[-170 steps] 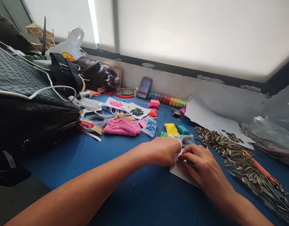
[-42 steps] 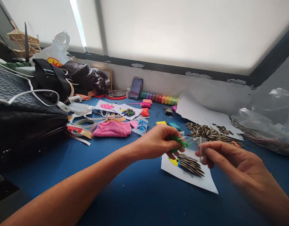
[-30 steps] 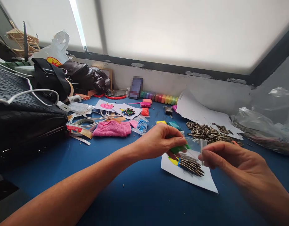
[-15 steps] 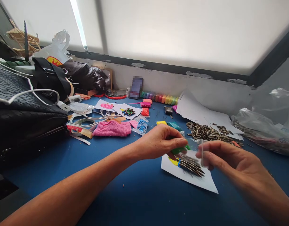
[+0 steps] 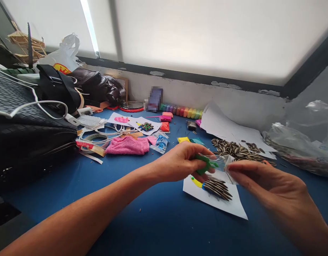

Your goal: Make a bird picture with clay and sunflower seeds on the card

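Observation:
My left hand (image 5: 184, 161) is closed on a small clear bag with green modelling clay (image 5: 202, 166) in it. The thumb and fingers of my right hand (image 5: 270, 181) pinch the other end of this clear bag (image 5: 220, 161). Below them lies a sheet of white paper (image 5: 220, 204) with a yellow clay head (image 5: 196, 182), a strip of blue clay and a fan of striped sunflower seeds (image 5: 218, 188). My fingers partly hide the clay and the sheet's upper edge.
A heap of sunflower seeds (image 5: 230, 147) lies beyond my hands, by white papers (image 5: 220, 121). Several coloured clay packets stand along the wall. A pink cloth (image 5: 128, 145), white cables and a black bag (image 5: 30, 142) are at left; a plastic bag (image 5: 300, 149) is at right.
My right hand has shifted its grip on the clear bag's end, its fingers now closer together. More of the green clay shows at my left fingers.

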Demonstrator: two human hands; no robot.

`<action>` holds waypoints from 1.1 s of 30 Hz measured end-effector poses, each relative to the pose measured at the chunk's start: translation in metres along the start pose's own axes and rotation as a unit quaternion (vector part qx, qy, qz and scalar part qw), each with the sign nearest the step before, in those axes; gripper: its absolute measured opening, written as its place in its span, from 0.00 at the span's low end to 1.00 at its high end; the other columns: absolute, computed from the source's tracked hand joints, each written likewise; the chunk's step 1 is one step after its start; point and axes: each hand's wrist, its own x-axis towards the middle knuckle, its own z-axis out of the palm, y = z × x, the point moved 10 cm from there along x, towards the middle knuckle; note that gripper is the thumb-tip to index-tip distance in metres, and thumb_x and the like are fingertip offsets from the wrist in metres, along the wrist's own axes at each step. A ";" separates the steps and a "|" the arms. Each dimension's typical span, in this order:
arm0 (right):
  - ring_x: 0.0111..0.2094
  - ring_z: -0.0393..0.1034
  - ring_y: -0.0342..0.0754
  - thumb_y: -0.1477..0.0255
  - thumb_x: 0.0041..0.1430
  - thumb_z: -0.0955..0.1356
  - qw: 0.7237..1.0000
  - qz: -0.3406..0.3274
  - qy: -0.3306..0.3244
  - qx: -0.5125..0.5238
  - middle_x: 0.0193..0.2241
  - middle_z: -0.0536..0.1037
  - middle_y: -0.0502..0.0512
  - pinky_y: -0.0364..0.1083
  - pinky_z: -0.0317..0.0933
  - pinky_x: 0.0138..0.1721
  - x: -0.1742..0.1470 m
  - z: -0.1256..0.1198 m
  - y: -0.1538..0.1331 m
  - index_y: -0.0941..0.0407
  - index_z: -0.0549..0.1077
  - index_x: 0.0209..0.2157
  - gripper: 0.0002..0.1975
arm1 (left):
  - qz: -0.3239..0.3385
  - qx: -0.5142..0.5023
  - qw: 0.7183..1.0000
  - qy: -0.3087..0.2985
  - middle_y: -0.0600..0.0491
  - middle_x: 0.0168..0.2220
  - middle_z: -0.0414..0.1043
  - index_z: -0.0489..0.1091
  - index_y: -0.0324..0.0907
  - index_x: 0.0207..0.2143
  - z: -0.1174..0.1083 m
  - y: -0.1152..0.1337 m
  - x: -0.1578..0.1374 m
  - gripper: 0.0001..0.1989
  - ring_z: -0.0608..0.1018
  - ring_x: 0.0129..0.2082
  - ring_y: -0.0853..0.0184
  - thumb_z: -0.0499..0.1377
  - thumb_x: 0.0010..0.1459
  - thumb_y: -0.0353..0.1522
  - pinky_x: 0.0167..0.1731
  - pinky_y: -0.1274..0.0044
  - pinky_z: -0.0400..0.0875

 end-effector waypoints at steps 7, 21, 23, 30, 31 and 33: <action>0.33 0.80 0.49 0.61 0.52 0.71 0.996 -0.039 -0.043 -0.064 0.32 0.84 0.50 0.41 0.74 0.34 0.002 0.006 0.000 0.47 0.83 0.33 0.09 | 0.021 0.019 0.999 -0.024 0.48 0.34 0.77 0.72 0.31 0.44 0.002 0.004 -0.001 0.08 0.79 0.31 0.72 0.59 0.61 0.25 0.35 0.78 0.77; 0.44 0.78 0.54 0.57 0.51 0.73 0.990 0.073 -0.100 0.062 0.38 0.83 0.52 0.46 0.73 0.45 -0.004 0.022 0.022 0.48 0.82 0.32 0.11 | 0.052 0.093 0.994 -0.023 0.53 0.27 0.73 0.75 0.32 0.36 0.002 0.008 -0.003 0.04 0.76 0.27 0.75 0.61 0.59 0.25 0.33 0.82 0.75; 0.41 0.79 0.53 0.58 0.50 0.74 0.989 0.084 -0.099 0.064 0.35 0.84 0.50 0.44 0.74 0.42 -0.006 0.022 0.023 0.46 0.82 0.37 0.12 | 0.054 0.096 0.994 -0.020 0.53 0.27 0.73 0.75 0.33 0.35 0.001 0.008 -0.002 0.04 0.76 0.27 0.74 0.61 0.60 0.26 0.33 0.81 0.76; 0.38 0.78 0.50 0.59 0.53 0.72 0.995 0.011 -0.091 0.036 0.36 0.84 0.49 0.42 0.73 0.38 -0.004 0.022 0.009 0.44 0.83 0.32 0.08 | 0.026 0.085 0.996 -0.032 0.50 0.30 0.75 0.73 0.33 0.35 0.003 -0.002 -0.001 0.05 0.77 0.28 0.72 0.59 0.61 0.28 0.29 0.79 0.76; 0.38 0.79 0.50 0.58 0.53 0.72 0.995 0.010 -0.090 0.034 0.36 0.84 0.49 0.43 0.74 0.38 -0.004 0.022 0.008 0.44 0.83 0.33 0.08 | 0.025 0.081 0.996 -0.033 0.50 0.30 0.75 0.72 0.34 0.35 0.003 -0.003 -0.001 0.05 0.77 0.28 0.71 0.59 0.62 0.28 0.28 0.78 0.76; 0.38 0.79 0.51 0.59 0.52 0.72 0.995 0.008 -0.090 0.032 0.36 0.84 0.49 0.45 0.74 0.37 -0.005 0.024 0.006 0.43 0.83 0.33 0.08 | 0.028 0.072 0.996 -0.039 0.51 0.29 0.74 0.72 0.34 0.34 0.004 -0.003 -0.001 0.06 0.77 0.28 0.71 0.60 0.61 0.30 0.29 0.78 0.77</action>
